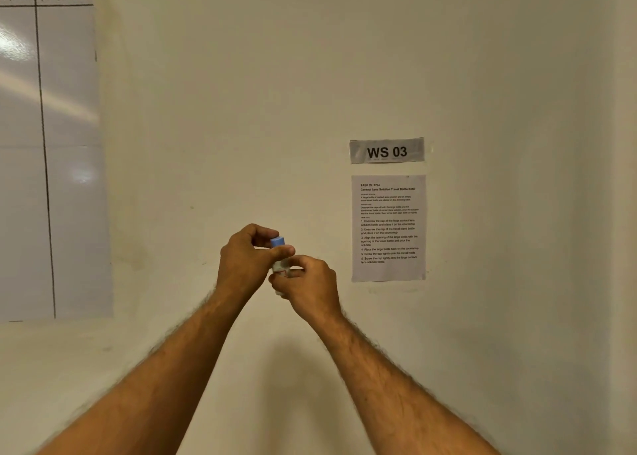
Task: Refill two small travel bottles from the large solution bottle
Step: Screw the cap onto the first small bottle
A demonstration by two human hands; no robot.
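Observation:
I hold a small clear travel bottle (281, 268) up in front of the wall, between both hands. Its blue cap (277, 241) sits on top. My left hand (246, 260) pinches the cap with thumb and fingers. Just below, my right hand (306, 284) grips the bottle's body and covers most of it. The large solution bottle and the second travel bottle are out of view.
A beige wall fills the view. A "WS 03" label (386, 150) and a printed task sheet (388, 228) hang to the right of my hands. A whiteboard (48, 151) with ruled columns is at the left. No table surface shows.

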